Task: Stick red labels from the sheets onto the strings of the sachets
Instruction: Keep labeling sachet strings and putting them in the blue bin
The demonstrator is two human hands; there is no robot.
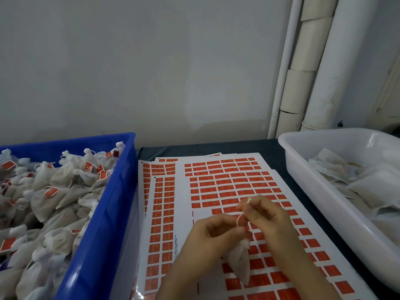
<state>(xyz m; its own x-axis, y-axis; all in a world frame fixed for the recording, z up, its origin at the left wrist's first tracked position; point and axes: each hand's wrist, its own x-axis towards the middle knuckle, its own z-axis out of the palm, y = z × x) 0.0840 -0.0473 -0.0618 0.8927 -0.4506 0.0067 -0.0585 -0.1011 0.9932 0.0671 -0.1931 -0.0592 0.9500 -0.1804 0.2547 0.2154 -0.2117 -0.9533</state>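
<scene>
Sheets of red labels (225, 182) lie overlapped on the dark table, some rows peeled off. Above them my left hand (213, 232) pinches the neck of a small white sachet (239, 262), which hangs down between my wrists. My right hand (263, 213) pinches the sachet's thin string (238, 220) just above the left thumb, its fingertips curled together. Whether a label is between the right fingers cannot be told.
A blue crate (112, 204) at left is heaped with white sachets (54, 191), many carrying red labels. A white plastic tub (320, 191) at right holds flat unlabelled sachets. White pipes (303, 72) stand against the grey wall behind.
</scene>
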